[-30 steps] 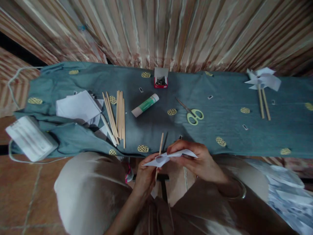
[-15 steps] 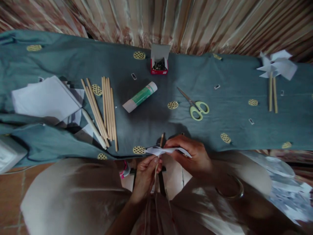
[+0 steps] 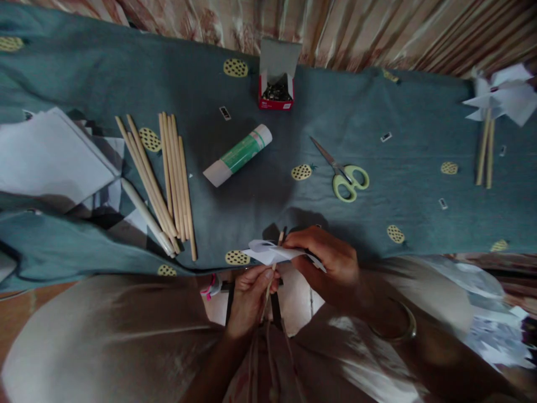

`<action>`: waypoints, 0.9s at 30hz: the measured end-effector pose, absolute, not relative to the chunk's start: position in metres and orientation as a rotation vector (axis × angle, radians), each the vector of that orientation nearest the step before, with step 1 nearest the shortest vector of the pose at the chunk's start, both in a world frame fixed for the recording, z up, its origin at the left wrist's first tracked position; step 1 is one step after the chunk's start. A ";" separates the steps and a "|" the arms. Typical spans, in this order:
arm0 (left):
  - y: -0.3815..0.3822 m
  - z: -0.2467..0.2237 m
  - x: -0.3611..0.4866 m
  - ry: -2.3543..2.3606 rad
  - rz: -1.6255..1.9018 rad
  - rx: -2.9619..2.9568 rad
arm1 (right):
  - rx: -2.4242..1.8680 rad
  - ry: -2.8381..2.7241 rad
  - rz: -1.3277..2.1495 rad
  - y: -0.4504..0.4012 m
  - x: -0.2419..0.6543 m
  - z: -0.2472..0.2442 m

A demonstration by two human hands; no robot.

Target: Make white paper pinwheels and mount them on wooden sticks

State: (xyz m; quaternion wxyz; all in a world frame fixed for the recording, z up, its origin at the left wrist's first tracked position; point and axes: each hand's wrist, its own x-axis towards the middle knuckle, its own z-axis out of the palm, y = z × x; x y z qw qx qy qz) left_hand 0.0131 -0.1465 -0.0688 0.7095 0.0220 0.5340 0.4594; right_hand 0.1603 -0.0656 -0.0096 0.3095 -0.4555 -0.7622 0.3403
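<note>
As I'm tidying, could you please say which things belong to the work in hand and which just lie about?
In hand: folded white paper, wooden stick.
Lying about (possibly related): scissors, glue stick, loose sticks, paper sheets, red box, pinwheels.

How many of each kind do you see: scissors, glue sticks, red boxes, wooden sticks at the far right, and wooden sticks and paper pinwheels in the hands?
Scissors: 1
Glue stick: 1
Red box: 1
Far-right wooden sticks: 2
Held wooden stick: 1
Held paper pinwheel: 1
Total: 7
</note>
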 end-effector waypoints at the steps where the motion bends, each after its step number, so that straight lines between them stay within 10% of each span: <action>1: -0.146 -0.069 0.013 1.189 1.018 0.050 | -1.205 -2.015 0.898 -0.065 0.160 -0.010; 27: -0.151 -0.075 0.010 1.207 0.977 0.073 | -1.406 -1.874 1.104 -0.058 0.156 -0.002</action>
